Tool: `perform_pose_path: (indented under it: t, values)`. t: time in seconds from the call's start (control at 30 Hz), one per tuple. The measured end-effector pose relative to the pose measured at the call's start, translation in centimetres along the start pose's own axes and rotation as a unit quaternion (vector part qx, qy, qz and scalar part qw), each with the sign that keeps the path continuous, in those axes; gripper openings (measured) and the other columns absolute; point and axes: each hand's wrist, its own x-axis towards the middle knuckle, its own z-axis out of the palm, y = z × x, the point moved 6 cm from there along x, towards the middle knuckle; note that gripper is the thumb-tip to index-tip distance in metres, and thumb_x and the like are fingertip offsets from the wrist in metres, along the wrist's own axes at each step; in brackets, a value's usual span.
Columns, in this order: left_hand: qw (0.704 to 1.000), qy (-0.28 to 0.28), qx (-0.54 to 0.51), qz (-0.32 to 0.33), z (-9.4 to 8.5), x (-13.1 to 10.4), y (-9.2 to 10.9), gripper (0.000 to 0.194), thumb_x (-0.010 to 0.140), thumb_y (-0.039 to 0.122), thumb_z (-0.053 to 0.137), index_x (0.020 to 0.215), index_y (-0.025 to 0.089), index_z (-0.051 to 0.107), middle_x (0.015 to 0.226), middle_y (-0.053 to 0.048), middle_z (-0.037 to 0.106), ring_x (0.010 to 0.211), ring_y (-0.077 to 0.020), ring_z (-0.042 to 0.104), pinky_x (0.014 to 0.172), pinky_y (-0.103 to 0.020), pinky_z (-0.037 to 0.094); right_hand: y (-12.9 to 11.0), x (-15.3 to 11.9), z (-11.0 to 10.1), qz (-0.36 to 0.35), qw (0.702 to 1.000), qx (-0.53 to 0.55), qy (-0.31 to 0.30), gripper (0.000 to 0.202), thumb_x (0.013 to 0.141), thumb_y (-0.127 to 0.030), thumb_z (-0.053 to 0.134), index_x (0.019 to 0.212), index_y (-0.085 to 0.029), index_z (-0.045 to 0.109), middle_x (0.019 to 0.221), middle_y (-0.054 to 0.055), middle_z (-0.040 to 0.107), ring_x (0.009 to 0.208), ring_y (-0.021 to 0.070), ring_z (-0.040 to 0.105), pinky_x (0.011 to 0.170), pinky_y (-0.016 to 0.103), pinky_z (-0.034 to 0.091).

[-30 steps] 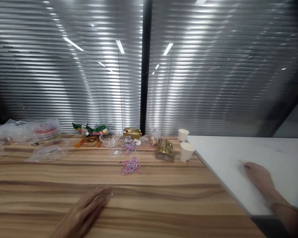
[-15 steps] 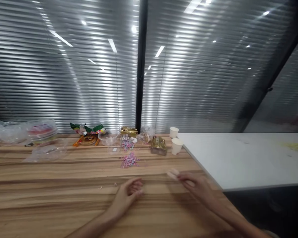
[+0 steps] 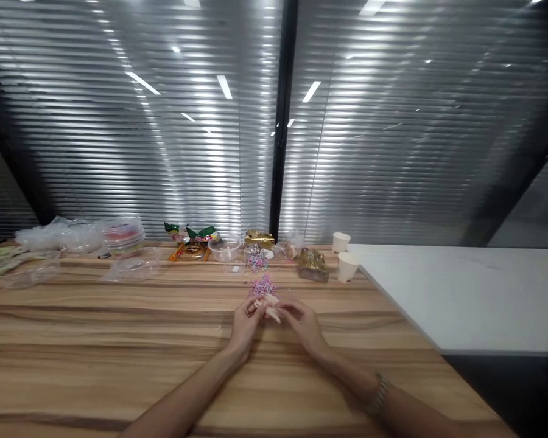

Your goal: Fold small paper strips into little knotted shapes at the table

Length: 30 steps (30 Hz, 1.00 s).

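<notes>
With the left hand (image 3: 245, 316) and right hand (image 3: 304, 320) pinching one small pale item (image 3: 269, 306) together near the pink-and-purple clip pile (image 3: 262, 285), steady, light fingertip pressure seems best.

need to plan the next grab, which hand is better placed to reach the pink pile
Left, probably. Both hands meet just short of the pink pile, but the left hand sits almost directly under it, fingertips pointing at it. The right hand lies further right.
</notes>
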Motion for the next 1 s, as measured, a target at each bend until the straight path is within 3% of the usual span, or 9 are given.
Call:
perform_pose_path:
  t: [0.13, 0.43, 0.63, 0.83, 1.0]
  values:
    - [1.000, 0.001, -0.007, -0.015, 0.0, 0.1, -0.4, 0.047, 0.056, 0.033, 0.075, 0.093, 0.010, 0.058, 0.073, -0.006, 0.066, 0.063, -0.0145, 0.058, 0.061, -0.022, 0.044, 0.9, 0.0, -1.2, 0.051, 0.996, 0.061, 0.041, 0.030, 0.068, -0.044, 0.065, 0.077, -0.016, 0.064, 0.082, 0.008, 0.064, 0.078, 0.0229, 0.059, 0.073, 0.036, 0.048]
    - [0.996, -0.041, -0.039, -0.063, 0.4, 0.0, -0.7, 0.055, 0.053, 0.029, 0.078, 0.099, 0.009, 0.055, 0.087, -0.010, 0.066, 0.075, -0.0171, 0.061, 0.071, -0.025, 0.046, 1.4, -0.5, -0.6, 0.094, 0.977, 0.189, -0.004, 0.020, 0.069, -0.033, 0.068, 0.078, -0.016, 0.063, 0.082, 0.005, 0.062, 0.080, 0.0186, 0.056, 0.078, 0.031, 0.043]
    - [0.995, -0.060, -0.034, -0.075, 0.5, 0.1, -0.8, 0.055, 0.052, 0.027, 0.078, 0.101, 0.009, 0.057, 0.084, -0.009, 0.066, 0.072, -0.0159, 0.061, 0.068, -0.024, 0.046, 1.6, -0.6, -0.2, 0.113, 0.973, 0.194, -0.044, 0.015, 0.067, -0.029, 0.068, 0.071, -0.016, 0.064, 0.076, 0.004, 0.061, 0.075, 0.0173, 0.055, 0.072, 0.027, 0.042]
    - [0.997, -0.066, -0.018, -0.037, 0.5, 0.3, -0.4, 0.039, 0.055, 0.033, 0.076, 0.084, 0.010, 0.063, 0.080, -0.008, 0.066, 0.069, -0.0159, 0.059, 0.063, -0.023, 0.045, 0.9, -0.6, -0.1, 0.124, 0.980, 0.141, -0.062, 0.018, 0.064, -0.033, 0.069, 0.069, -0.016, 0.065, 0.074, 0.004, 0.063, 0.072, 0.0180, 0.055, 0.068, 0.027, 0.042]
    - [0.997, -0.062, -0.025, -0.035, 0.6, 0.2, -0.2, 0.043, 0.057, 0.034, 0.075, 0.091, 0.011, 0.061, 0.081, -0.008, 0.065, 0.071, -0.0167, 0.059, 0.064, -0.024, 0.045, 0.4, -0.7, -0.1, 0.112, 0.983, 0.128, -0.069, 0.018, 0.064, -0.035, 0.066, 0.068, -0.017, 0.065, 0.073, 0.004, 0.063, 0.069, 0.0185, 0.056, 0.066, 0.028, 0.044]
